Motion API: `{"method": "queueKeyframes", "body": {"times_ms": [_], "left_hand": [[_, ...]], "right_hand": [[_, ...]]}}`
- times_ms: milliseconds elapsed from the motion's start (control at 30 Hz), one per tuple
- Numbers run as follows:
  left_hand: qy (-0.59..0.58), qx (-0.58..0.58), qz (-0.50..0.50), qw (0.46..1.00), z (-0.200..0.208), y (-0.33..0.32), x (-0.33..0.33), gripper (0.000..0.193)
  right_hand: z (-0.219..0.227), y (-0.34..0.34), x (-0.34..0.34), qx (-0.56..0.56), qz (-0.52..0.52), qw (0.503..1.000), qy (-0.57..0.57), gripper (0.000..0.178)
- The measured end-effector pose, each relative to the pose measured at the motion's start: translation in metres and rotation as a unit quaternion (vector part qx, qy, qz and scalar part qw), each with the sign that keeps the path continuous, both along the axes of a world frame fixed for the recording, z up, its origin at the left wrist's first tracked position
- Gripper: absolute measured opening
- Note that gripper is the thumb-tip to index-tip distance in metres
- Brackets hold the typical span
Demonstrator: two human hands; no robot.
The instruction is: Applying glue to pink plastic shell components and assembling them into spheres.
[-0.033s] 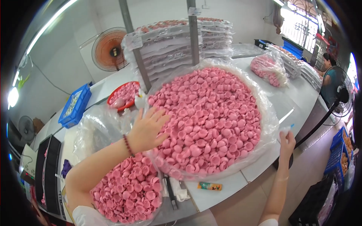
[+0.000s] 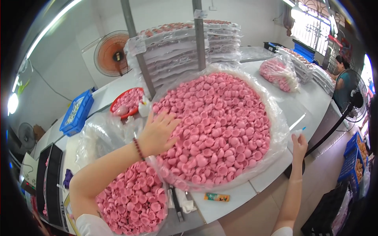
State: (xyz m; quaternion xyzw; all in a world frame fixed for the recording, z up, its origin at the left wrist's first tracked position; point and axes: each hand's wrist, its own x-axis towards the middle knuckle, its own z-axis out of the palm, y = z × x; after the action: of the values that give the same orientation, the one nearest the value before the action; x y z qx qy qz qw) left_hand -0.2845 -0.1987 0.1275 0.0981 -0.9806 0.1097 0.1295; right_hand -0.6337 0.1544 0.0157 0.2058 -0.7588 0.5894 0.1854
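In the head view, a heap of pink cup-shaped pieces (image 2: 220,129) fills the large open bag (image 2: 278,131) on the counter (image 2: 214,211). The pieces are round, their hollows facing many ways, some upward. Over the bag's left side, the person's left hand (image 2: 158,133) spreads its fingers apart; whether they touch or hold any piece cannot be told. Right of the bag, the right hand (image 2: 300,146) has bent fingers closed on a small blue-tipped item (image 2: 304,128), tip pointing away from the person. Bare counter lies right of the bag; its near edge runs close in front.
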Motion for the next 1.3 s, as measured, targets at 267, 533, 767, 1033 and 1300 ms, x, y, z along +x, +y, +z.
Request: {"method": "queueKeyframes", "body": {"times_ms": [267,533,767,1033,1300], "left_hand": [[0.045,-0.053,-0.041,0.997,-0.023,-0.080,-0.195,0.039],[0.240,0.231,0.152,0.930,-0.038,-0.162,-0.357,0.033],[0.128,0.216,0.161,0.955,-0.037,-0.152,-0.353,0.033],[0.095,0.096,0.002,0.991,-0.044,-0.051,-0.270,0.014],[0.063,0.091,-0.064,0.992,-0.036,0.036,-0.181,0.014]], "right_hand": [[-0.037,-0.035,-0.076,0.068,-0.045,0.995,-0.060,0.025],[-0.048,-0.033,-0.085,0.079,0.031,0.991,-0.099,0.016],[-0.035,-0.041,-0.082,0.096,0.033,0.989,-0.110,0.015],[-0.044,-0.041,-0.084,0.065,0.019,0.994,-0.090,0.019],[-0.040,-0.039,-0.079,0.058,0.014,0.994,-0.091,0.021]]}}
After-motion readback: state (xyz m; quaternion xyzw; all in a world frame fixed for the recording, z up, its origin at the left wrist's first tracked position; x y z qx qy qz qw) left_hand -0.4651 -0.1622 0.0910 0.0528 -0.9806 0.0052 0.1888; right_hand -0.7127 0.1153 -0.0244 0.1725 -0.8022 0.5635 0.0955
